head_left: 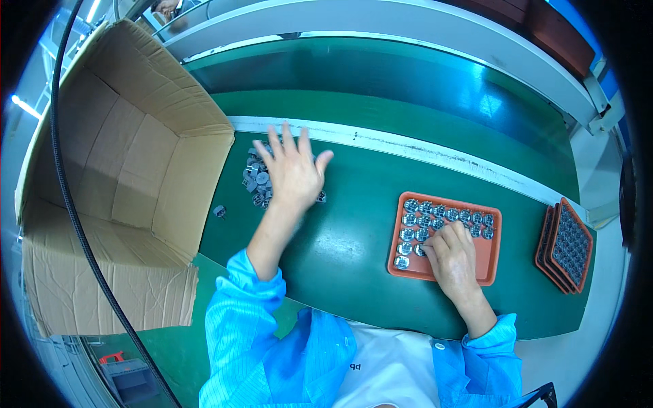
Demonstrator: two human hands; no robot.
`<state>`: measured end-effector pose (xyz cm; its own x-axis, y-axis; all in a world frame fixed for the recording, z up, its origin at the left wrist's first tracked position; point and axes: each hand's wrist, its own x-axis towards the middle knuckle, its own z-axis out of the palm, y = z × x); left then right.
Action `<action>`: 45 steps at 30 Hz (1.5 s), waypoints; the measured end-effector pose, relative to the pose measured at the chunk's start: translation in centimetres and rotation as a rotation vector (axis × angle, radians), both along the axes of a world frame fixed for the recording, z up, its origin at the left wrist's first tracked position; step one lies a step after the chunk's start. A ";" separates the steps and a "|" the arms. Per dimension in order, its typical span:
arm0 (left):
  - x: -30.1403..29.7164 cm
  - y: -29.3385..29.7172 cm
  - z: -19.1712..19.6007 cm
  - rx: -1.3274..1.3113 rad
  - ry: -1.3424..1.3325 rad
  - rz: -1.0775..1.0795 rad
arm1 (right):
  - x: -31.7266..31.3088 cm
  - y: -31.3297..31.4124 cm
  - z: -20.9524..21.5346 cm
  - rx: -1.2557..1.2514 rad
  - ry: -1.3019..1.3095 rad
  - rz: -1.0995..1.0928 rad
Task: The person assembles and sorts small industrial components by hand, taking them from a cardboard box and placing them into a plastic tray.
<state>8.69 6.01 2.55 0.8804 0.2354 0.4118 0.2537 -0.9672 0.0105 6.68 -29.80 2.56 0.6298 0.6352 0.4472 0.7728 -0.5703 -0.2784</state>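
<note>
Surface: green work surface [354, 224] beside a darker green conveyor belt [381, 75], with a white rail [408, 146] between them.
Left side: large open cardboard box [122, 170] lies tipped on its side at the surface's left end; one stray part [219, 211] sits near its flap.
Loose parts: pile of small grey metal parts [256, 178] lies on the surface just below the rail.
Left hand: left hand [294, 170] is spread flat over the pile, fingers fanned, grip open, holding nothing that I can see.
Tray: orange tray [491, 253] lies to the right, well apart from the pile.
Filled so far: round silvery parts [435, 212] fill the far row and the left columns of the tray; the near right portion looks bare.
Right hand: right hand [454, 258] rests on the tray, fingertips pinched at a part in the left columns; whether it grips it, I cannot tell.
Spare trays: stack of orange trays [568, 246] leans at the right edge.
Progress: roughly half filled, by my judgement.
</note>
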 end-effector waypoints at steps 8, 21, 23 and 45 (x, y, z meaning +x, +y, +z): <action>3.3 10.1 -0.1 -0.306 0.373 0.350 | 0.5 0.5 -1.4 0.071 -0.031 0.018; -1.3 2.8 -0.4 -0.349 0.267 -0.483 | 0.4 0.0 -1.3 0.082 0.017 -0.005; -1.7 2.0 -0.1 -0.356 0.304 -0.604 | 0.3 0.1 -1.3 0.075 0.014 -0.001; -8.5 -7.2 2.4 -0.181 0.312 -0.696 | -0.9 -2.4 0.6 0.175 0.091 -0.112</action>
